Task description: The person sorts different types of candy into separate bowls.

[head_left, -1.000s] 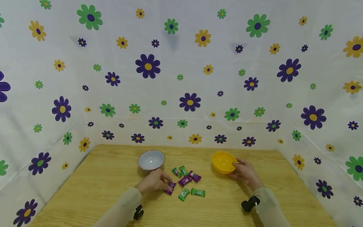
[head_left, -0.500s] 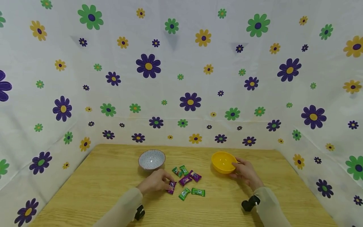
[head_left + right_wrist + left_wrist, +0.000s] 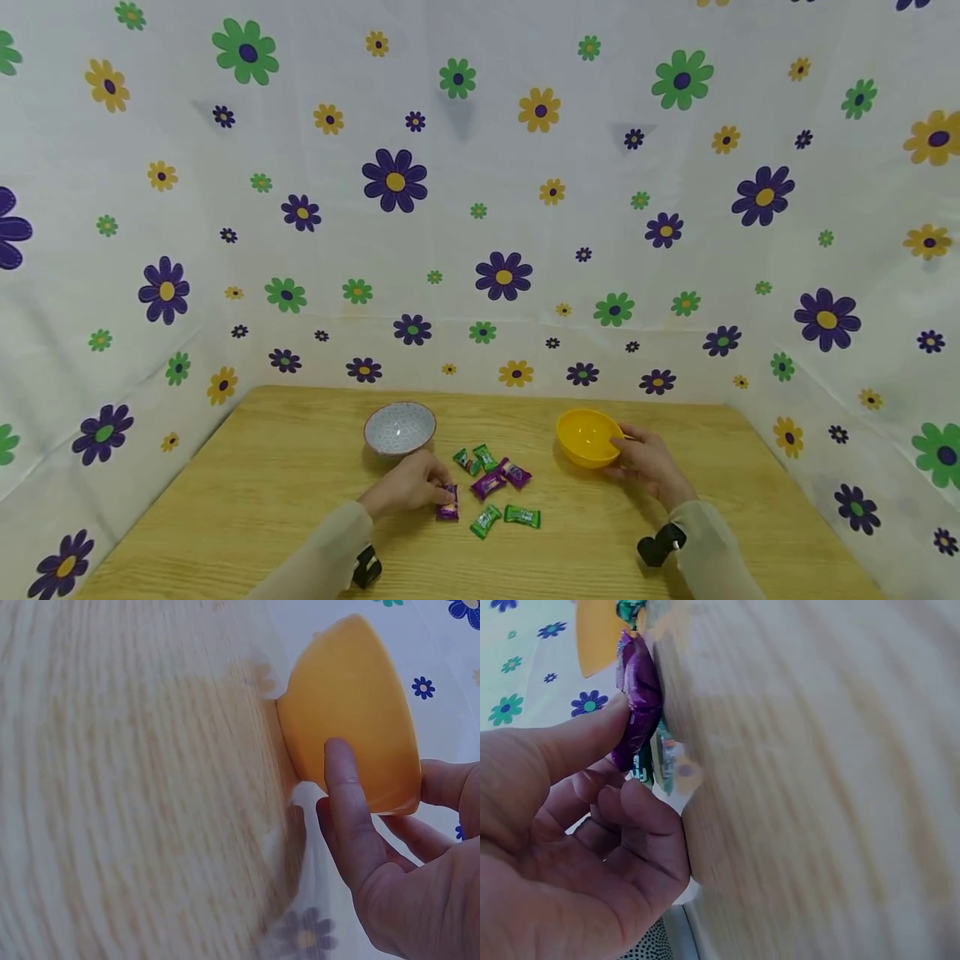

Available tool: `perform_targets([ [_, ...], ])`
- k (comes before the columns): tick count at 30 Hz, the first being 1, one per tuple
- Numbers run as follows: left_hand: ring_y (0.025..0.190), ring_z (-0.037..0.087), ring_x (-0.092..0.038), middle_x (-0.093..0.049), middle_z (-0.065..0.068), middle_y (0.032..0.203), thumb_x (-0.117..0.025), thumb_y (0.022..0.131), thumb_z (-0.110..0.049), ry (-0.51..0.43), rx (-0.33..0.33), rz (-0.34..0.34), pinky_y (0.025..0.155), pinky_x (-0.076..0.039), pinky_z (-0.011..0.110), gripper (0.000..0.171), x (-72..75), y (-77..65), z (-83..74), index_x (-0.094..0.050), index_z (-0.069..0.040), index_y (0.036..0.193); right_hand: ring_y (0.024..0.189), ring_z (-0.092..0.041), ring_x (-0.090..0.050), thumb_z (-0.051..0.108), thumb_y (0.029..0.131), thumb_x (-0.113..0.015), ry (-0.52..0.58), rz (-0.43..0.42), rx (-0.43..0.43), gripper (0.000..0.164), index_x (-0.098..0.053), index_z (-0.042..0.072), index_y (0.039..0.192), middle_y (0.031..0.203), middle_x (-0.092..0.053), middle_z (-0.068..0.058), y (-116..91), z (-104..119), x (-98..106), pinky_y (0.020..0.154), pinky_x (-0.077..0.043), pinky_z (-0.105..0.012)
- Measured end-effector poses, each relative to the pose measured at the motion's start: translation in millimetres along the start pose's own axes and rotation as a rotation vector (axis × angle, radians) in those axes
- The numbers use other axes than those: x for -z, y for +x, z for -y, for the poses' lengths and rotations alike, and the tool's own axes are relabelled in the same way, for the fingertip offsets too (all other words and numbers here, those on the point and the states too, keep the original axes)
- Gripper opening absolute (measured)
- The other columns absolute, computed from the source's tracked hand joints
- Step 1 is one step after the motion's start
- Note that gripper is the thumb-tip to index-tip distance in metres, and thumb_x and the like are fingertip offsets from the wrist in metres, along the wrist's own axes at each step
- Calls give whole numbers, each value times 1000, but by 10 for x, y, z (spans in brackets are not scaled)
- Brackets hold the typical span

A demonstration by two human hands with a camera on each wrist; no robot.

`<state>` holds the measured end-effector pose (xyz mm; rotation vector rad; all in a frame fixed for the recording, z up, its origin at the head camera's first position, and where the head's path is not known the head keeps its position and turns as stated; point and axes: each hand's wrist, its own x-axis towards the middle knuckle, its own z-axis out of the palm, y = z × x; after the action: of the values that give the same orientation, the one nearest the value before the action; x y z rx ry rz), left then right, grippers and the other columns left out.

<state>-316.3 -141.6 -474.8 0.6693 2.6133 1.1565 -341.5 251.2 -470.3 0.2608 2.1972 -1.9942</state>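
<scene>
My left hand point(image 3: 412, 482) pinches a purple-wrapped candy point(image 3: 447, 505) low over the table, left of the other candies. In the left wrist view the thumb lies on the purple wrapper, with the other fingers curled below. My right hand point(image 3: 651, 462) holds the yellow bowl point(image 3: 581, 450) by its right side. The thumb reaches over the rim to the inside, and the fingers point(image 3: 345, 787) lie along the outer wall. From the right wrist view, the bowl's base appears right at the tabletop. The bowl looks bare inside in the head view.
A patterned grey-blue bowl point(image 3: 400, 429) with a reddish rim stands just beyond my left hand. Between the bowls lie several green candies point(image 3: 522, 516) and two purple candies point(image 3: 515, 472) on the wooden table point(image 3: 247, 500). Flower-printed cloth point(image 3: 465, 167) encloses the back and sides.
The purple candy in my left hand has turned to point more straight toward me and shifted slightly left. My right hand keeps its hold on the yellow bowl. The head view has tilted slightly.
</scene>
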Motion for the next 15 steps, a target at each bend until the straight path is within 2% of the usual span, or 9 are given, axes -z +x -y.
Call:
perform_targets([
  [4,58,8,-43,-52,-5,64,-75,85,-11,-48,-12,-4,50,-33,19,6,-1,-24,16,-74,-6,84,101,-27,-62,16,101,-52,-5,-5,-3,56,-31,0,151,145,-40,-31,-14,-6,-2,85,-57,-39],
  [8,59,8,-42,-51,-5,65,-73,88,-14,-104,15,-2,50,-32,19,7,1,-23,8,-73,-8,86,100,-26,-63,15,101,-51,-1,-5,-3,55,-31,-1,151,145,-41,-31,-19,-11,1,84,-58,-39],
  [12,62,10,-43,-49,-3,68,-71,89,-21,-156,36,-28,54,-34,20,11,6,22,-18,-74,-11,92,101,-27,-62,16,101,-52,-1,5,0,57,-30,-1,151,145,-40,-31,-18,-4,0,84,-57,-39],
  [15,64,11,-41,-46,-2,69,-71,90,-23,-184,23,-52,55,-33,20,13,-7,69,-50,-74,-10,93,100,-27,-63,15,102,-51,2,5,-1,56,-31,-1,151,145,-41,-31,-19,3,-7,84,-58,-38],
])
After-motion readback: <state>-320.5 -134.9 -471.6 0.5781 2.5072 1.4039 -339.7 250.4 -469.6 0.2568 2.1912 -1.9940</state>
